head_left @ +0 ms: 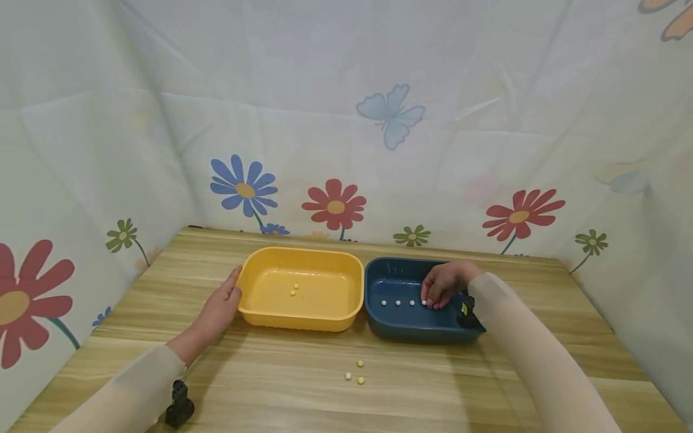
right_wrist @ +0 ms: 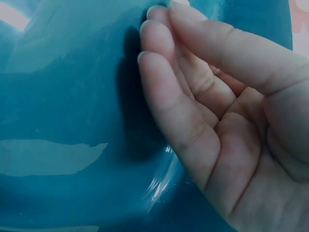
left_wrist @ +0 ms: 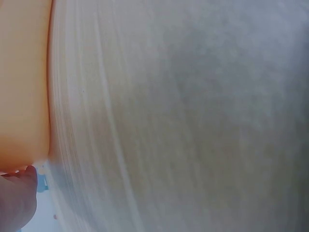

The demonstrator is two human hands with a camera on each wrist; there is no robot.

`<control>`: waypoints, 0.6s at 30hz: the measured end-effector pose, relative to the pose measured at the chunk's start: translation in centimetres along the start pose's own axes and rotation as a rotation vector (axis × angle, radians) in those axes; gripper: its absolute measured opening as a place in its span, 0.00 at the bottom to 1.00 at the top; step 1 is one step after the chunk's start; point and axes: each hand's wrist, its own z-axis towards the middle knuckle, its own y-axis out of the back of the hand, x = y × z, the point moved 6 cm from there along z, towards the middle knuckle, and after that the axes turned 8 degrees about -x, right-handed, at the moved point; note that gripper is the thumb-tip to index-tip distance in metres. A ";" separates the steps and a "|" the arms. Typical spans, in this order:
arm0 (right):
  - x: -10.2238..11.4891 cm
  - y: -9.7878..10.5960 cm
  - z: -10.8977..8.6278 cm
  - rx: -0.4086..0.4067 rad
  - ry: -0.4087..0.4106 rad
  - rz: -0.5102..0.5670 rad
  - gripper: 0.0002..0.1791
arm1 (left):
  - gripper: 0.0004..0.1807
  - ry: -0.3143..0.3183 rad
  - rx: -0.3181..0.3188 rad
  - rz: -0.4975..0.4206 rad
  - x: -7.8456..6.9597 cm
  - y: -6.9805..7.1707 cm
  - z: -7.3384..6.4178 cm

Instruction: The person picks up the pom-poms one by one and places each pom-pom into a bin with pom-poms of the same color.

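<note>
My left hand [head_left: 221, 304] rests against the left wall of a yellow tray [head_left: 303, 323], fingers extended along its side. Part of that hand also shows at the tray wall in the left wrist view's lower corner. Inside the tray lie two small yellow balls [head_left: 293, 293]. To its right sits a dark blue tray [head_left: 400, 332], into which my right hand [head_left: 445, 285] reaches. Thumb and fingertips pinch a small white ball [head_left: 424, 302] low over the tray floor. Three more white balls [head_left: 397, 303] form a row to its left. The right wrist view shows the fingers bent together, their tips near the top edge.
On the wooden table [head_left: 281, 385] in front of the trays lie a loose white ball [head_left: 348, 376] and two yellow-green balls [head_left: 361, 380]. A flower-printed curtain [head_left: 303, 138] hangs behind the table and along both sides. The trays stand side by side.
</note>
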 end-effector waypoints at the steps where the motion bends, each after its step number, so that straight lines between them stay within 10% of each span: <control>1: 0.0 0.0 0.0 -0.002 -0.003 -0.003 0.06 | 0.33 0.003 0.001 -0.001 0.0 0.0 0.0; 18: 2.0 0.9 -2.2 -0.119 0.055 -0.145 0.09 | 0.33 0.003 -0.007 0.014 -0.1 0.1 -0.1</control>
